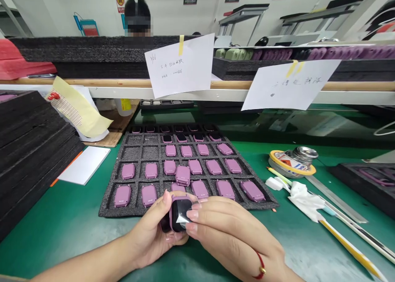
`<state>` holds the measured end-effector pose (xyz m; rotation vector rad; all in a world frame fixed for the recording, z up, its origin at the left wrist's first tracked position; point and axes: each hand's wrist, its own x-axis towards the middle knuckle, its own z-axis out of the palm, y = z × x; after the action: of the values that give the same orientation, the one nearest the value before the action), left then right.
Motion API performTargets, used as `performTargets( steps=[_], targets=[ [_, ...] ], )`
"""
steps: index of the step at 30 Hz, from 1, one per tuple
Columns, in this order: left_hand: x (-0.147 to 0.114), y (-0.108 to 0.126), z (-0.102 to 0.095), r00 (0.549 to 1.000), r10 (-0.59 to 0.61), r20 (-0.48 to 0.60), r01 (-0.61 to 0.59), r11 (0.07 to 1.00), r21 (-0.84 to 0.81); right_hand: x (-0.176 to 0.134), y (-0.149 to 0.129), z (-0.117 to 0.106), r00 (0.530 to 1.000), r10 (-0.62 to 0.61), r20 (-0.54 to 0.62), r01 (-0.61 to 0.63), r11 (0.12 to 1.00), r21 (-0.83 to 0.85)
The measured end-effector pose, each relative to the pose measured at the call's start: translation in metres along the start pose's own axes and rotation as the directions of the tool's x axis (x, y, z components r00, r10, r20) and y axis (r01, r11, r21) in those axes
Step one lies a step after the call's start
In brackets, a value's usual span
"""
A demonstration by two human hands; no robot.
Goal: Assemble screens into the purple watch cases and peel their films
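Note:
In front of the foam tray my left hand [151,228] holds a purple smartwatch body [179,210], its black screen turned up towards me. A second dark, rounded piece [165,223] shows beneath it in the same palm. The fingers of my right hand [234,232], pressed together, rest on the right side of the screen; the thumb is hidden. A bright, shiny patch lies by these fingertips, and I cannot tell clear film from reflection. Just beyond, the black foam tray [106,206] bears several purple watch bodies, mostly back up. One watch body [182,175] lies across a divider.
Stacked black foam trays [33,150] stand at left beside a white pad [84,164]. At right lie a tape roll with a metal pot [291,162], a steel ruler [338,199], brushes and a crumpled white wipe [305,197]. A shelf [123,93] with hanging paper notes crosses behind; a person sits beyond.

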<state>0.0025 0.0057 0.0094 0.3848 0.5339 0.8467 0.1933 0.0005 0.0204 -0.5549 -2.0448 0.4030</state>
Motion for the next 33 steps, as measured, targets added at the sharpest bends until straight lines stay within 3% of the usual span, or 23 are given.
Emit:
performTargets(
  steps=[5,8,11,14,16,20,22,26,33],
  targets=[
    [-0.001,0.0,-0.001,0.999,-0.019,-0.03,0.02,1.0,0.019,0.001,0.007,0.004,0.986,-0.161,0.033,0.163,0.985,-0.056],
    [-0.001,0.0,-0.002,0.997,-0.013,-0.073,0.015,0.999,0.032,0.005,0.006,0.009,0.983,-0.182,0.017,0.182,0.969,-0.169],
    [-0.002,-0.001,-0.001,0.998,0.039,-0.046,-0.035,0.996,0.086,0.008,0.003,0.016,0.992,-0.127,-0.016,0.119,0.96,-0.255],
    [-0.002,-0.004,0.001,0.995,0.097,0.01,-0.097,0.979,0.18,0.009,0.002,0.022,0.999,0.038,-0.022,-0.041,0.979,-0.198],
    [-0.002,-0.006,0.001,0.993,0.113,-0.013,-0.108,0.968,0.227,0.01,0.002,0.024,0.993,0.118,-0.005,-0.118,0.982,-0.149],
    [-0.001,-0.006,0.0,0.995,0.065,-0.081,-0.051,0.984,0.17,0.012,0.002,0.021,0.99,0.133,-0.034,-0.134,0.991,-0.022],
    [0.0,-0.004,-0.001,0.997,0.055,-0.048,-0.047,0.988,0.149,0.012,0.002,0.019,0.986,0.168,-0.019,-0.167,0.985,0.046],
    [-0.001,-0.001,0.0,0.997,0.068,0.034,-0.073,0.98,0.187,0.01,0.003,0.018,0.964,0.237,0.118,-0.253,0.956,0.149],
    [-0.004,0.002,0.004,0.992,0.001,-0.125,0.016,0.991,0.13,0.008,0.007,0.02,0.972,0.215,0.091,-0.228,0.959,0.17]
  ],
)
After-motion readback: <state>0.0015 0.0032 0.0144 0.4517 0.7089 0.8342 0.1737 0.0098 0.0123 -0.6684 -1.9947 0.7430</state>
